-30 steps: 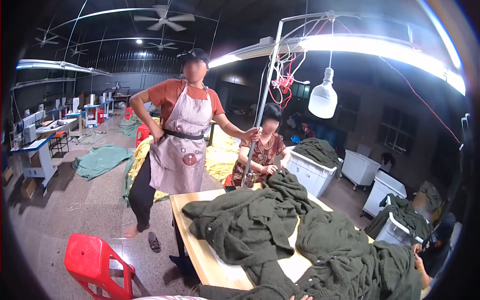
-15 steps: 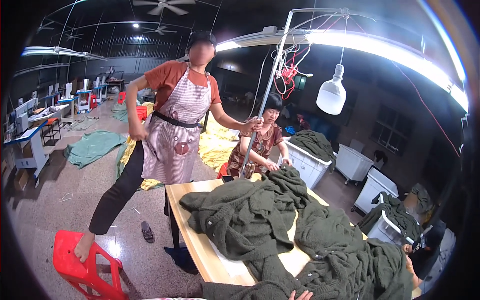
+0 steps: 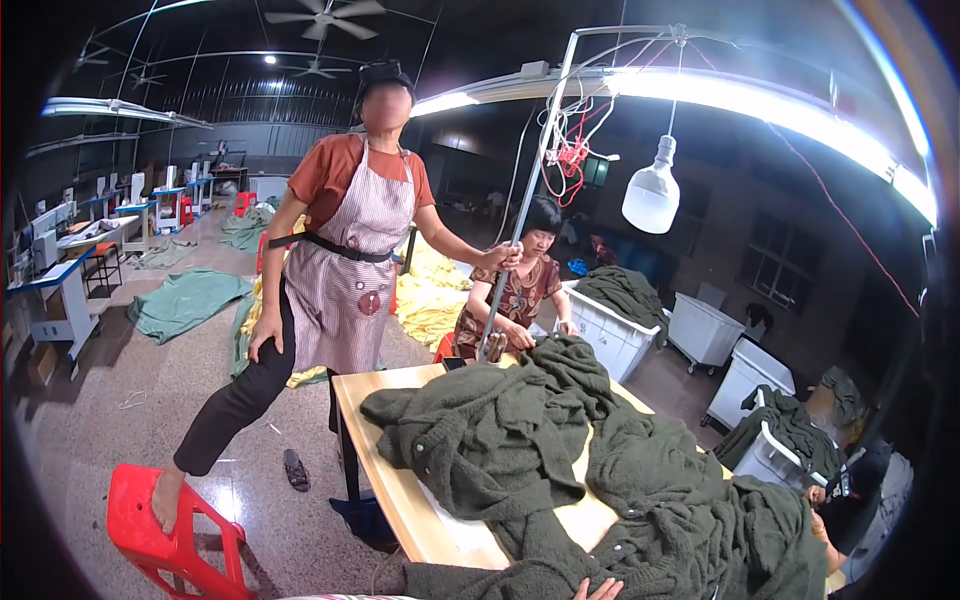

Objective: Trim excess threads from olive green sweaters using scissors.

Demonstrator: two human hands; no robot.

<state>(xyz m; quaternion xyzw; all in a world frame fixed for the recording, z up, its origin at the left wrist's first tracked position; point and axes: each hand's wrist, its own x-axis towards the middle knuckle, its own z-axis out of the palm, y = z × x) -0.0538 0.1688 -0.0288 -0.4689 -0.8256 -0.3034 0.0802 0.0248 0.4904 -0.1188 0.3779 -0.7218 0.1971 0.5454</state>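
Note:
At the bottom edge, fingertips of my right hand (image 3: 599, 590) lie on a dark green knit garment (image 3: 560, 572), thumb and fingers apart; the rest of the hand is cut off. My left hand is out of view. More dark green knit garments (image 3: 490, 430) with small buttons lie in a crumpled heap over the wooden table (image 3: 385, 385). Across the table, a seated person (image 3: 515, 290) in a patterned top handles the far end of the heap.
A standing person (image 3: 355, 220) in a striped apron grips a metal pole (image 3: 520, 215), one foot on a red stool (image 3: 150, 500). A bulb (image 3: 652, 190) hangs above the table. White wheeled bins (image 3: 705, 330) stand right; another worker's arm (image 3: 826, 540) shows at the right edge.
The standing person's free hand has moved from the hip down to the raised thigh. The seated person's hands have shifted slightly at the garment. My right hand stays on the garment.

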